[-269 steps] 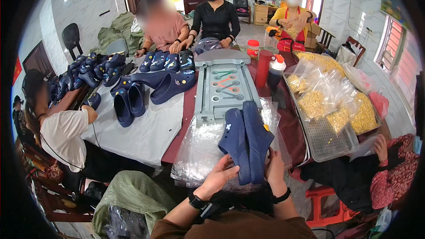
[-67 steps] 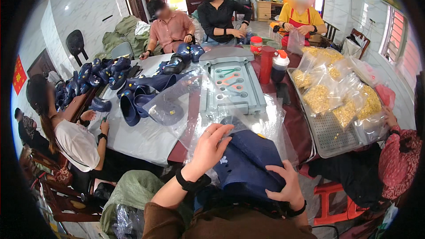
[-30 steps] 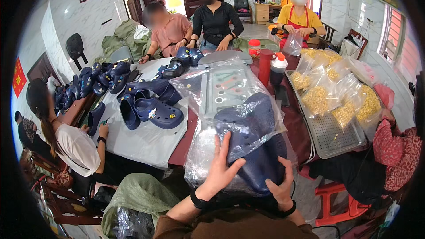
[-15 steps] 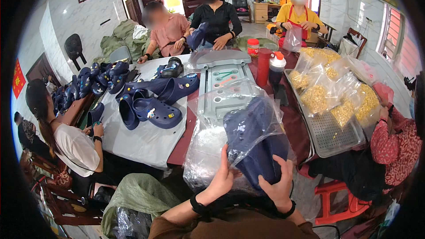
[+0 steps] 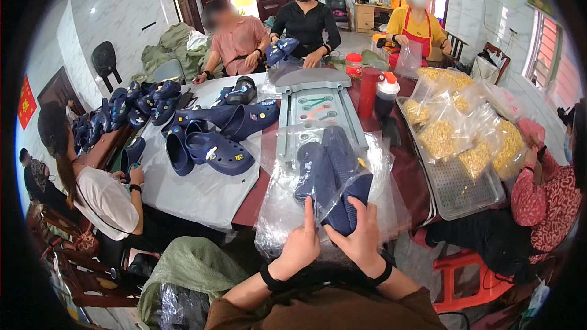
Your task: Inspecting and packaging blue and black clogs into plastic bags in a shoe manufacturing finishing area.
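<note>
A pair of navy clogs lies side by side in a clear plastic bag, toes pointing away from me and the near ends at the bag's mouth. My right hand grips the near end of the right clog, thumb and fingers on either side. Against the left clog's near end rests the stretched index finger of my left hand. Its other fingers are curled at the bag's edge, partly hidden. Under the clogs is a stack of clear bags, in front of a grey plastic stand.
Loose navy clogs cover the white sheet to the left. Right of me, a metal tray holds bags of small yellow pieces. A red bottle and a dark bottle stand between. Several people sit or stand around the table.
The clogs have turned from slanted to nearly straight and lie closer together. My right hand has moved left onto the near end of the right clog. Across the table, a person's held clog has tilted.
</note>
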The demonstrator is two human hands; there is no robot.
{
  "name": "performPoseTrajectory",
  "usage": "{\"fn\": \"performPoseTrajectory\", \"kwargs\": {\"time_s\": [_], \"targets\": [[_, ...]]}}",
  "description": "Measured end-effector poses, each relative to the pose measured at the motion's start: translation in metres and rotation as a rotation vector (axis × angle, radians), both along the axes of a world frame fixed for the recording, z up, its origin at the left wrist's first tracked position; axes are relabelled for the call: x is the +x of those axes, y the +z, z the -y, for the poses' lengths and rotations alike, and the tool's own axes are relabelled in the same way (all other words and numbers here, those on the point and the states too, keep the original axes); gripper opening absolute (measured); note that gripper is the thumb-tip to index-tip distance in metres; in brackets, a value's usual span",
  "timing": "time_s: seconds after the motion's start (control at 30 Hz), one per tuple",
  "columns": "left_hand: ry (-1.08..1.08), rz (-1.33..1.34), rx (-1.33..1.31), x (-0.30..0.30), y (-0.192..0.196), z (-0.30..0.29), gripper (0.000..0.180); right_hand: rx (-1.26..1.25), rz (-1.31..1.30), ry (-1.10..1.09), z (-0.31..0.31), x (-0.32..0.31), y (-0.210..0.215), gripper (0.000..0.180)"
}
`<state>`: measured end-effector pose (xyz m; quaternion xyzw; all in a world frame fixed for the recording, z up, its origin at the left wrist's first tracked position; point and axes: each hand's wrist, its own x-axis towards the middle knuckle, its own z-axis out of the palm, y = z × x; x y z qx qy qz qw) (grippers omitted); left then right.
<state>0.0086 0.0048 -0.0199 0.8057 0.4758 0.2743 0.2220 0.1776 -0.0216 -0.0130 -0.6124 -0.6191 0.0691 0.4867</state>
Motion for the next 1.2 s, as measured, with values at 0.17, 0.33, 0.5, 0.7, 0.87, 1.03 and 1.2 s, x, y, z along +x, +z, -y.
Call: {"fn": "performPoseTrajectory", "kwargs": {"time_s": [0.17,0.33,0.5,0.7,0.87,1.03,1.2], "targets": [[-0.085,0.086,0.181,-0.010,-0.001,0.011,0.102,0.082,-0.091,0.257,-0.005,-0.001,-0.017,0.061],[0.012,0.140,-0.077,-0.016,-0.002,0.016,0.142,-0.115,-0.304,0.574,-0.001,0.013,-0.021,0.057],[0.076,0.092,-0.073,-0.016,-0.009,0.015,0.139,0.067,-0.126,0.006,-0.022,0.039,-0.024,0.048],[0.101,0.112,-0.055,-0.013,-0.015,0.016,0.137,-0.089,-0.030,0.014,-0.047,0.046,-0.027,0.017],[0.155,0.161,0.184,-0.012,-0.022,0.015,0.130,-0.154,0.064,0.414,-0.004,0.023,-0.025,0.011],[0.185,0.231,0.059,-0.009,-0.027,0.013,0.121,-0.079,-0.125,0.402,0.002,0.029,-0.017,0.007],[0.098,0.254,-0.022,-0.011,-0.033,0.006,0.105,0.008,0.130,0.399,0.010,0.027,-0.021,0.069]]}}
